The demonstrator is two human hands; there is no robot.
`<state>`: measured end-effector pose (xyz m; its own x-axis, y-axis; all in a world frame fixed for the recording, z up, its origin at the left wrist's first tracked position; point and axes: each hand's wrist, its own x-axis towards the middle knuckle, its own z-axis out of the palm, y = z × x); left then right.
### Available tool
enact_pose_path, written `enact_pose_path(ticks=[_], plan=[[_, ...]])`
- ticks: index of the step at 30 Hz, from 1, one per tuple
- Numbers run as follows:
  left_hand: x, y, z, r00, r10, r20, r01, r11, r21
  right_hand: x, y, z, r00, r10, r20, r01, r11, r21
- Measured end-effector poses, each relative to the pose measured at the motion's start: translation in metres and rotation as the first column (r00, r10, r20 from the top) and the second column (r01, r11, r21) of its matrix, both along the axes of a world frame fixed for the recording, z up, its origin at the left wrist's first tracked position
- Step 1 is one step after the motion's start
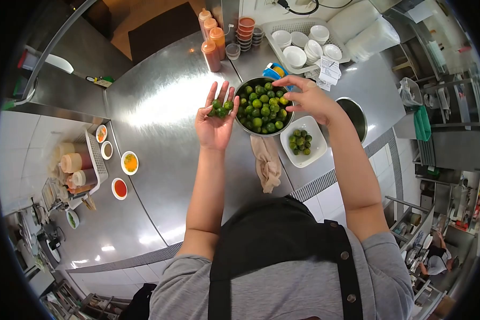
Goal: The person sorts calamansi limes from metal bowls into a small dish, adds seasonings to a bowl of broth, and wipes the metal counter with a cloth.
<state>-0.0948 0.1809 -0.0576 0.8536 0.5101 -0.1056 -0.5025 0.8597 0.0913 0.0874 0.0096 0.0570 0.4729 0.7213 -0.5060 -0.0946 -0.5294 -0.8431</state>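
Observation:
Several small green citrus fruits [220,108] rest in my left hand [216,120], palm up with the fingers curled up around them. Beside it stands a round metal bowl [244,128] full of green and yellowish fruits [261,106]. My right hand [305,98] is over the right rim of this bowl, fingers spread, its fingertips at the fruits; no fruit shows in its grasp. A white square dish [313,151] holds more small green fruits [300,142], just below my right hand. A beige cloth [266,162] lies crumpled below the metal bowl.
Sauce bottles [210,55] stand behind the bowl, near a rack of white bowls [294,56]. An empty metal bowl [356,120] is at the right. Small sauce dishes [119,189] and a bottle basket [97,160] sit at the left. Another person [438,260] is far right.

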Motion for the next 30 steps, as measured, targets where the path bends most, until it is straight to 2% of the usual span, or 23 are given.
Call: enact_pose_path(ticks=[2,5,8,11,15,18,19,21,22,25,28,30], plan=[[-0.003,0.001,0.002,1.000,0.012,-0.012,-0.012,1.000,-0.006,0.004,-0.004,-0.009,0.989,-0.081,0.124,0.080,0.997,0.014],[-0.004,0.002,0.006,0.996,0.004,-0.090,0.001,0.999,0.050,0.003,-0.011,-0.029,0.951,-0.193,0.244,0.153,0.973,0.173],[-0.002,0.001,0.002,0.989,-0.054,-0.141,0.064,0.996,0.065,0.007,-0.022,-0.070,0.799,-0.174,0.575,0.084,0.980,0.180],[0.003,-0.004,0.006,0.977,-0.085,-0.198,0.103,0.991,0.083,-0.004,-0.027,-0.066,0.833,0.126,0.539,-0.065,0.989,-0.131],[0.005,-0.019,0.006,0.962,-0.153,-0.225,0.180,0.978,0.105,-0.031,-0.016,-0.056,0.736,-0.180,0.653,0.069,0.979,0.193],[0.005,-0.032,0.019,0.905,-0.299,-0.301,0.364,0.913,0.186,-0.058,-0.006,-0.026,0.762,-0.282,0.583,0.010,0.905,0.424],[0.005,-0.037,0.022,0.879,-0.343,-0.331,0.425,0.879,0.218,-0.064,-0.006,-0.022,0.732,-0.227,0.642,-0.063,0.916,0.396],[0.004,-0.045,0.023,0.832,-0.310,-0.460,0.458,0.852,0.253,-0.072,-0.009,-0.017,0.650,-0.119,0.750,-0.200,0.926,0.321],[0.005,-0.047,0.026,0.816,-0.309,-0.489,0.475,0.840,0.262,-0.073,-0.010,-0.020,0.722,-0.058,0.690,-0.199,0.937,0.287],[0.007,-0.052,0.036,0.790,-0.314,-0.526,0.507,0.816,0.276,-0.072,-0.008,-0.036,0.687,-0.069,0.724,-0.196,0.941,0.275],[0.005,-0.051,0.037,0.778,-0.345,-0.525,0.540,0.795,0.276,-0.067,-0.007,-0.032,0.870,0.019,0.492,-0.180,0.943,0.282],[0.001,-0.050,0.038,0.767,-0.362,-0.529,0.555,0.789,0.265,-0.060,-0.009,-0.032,0.904,0.065,0.424,-0.210,0.929,0.306]])
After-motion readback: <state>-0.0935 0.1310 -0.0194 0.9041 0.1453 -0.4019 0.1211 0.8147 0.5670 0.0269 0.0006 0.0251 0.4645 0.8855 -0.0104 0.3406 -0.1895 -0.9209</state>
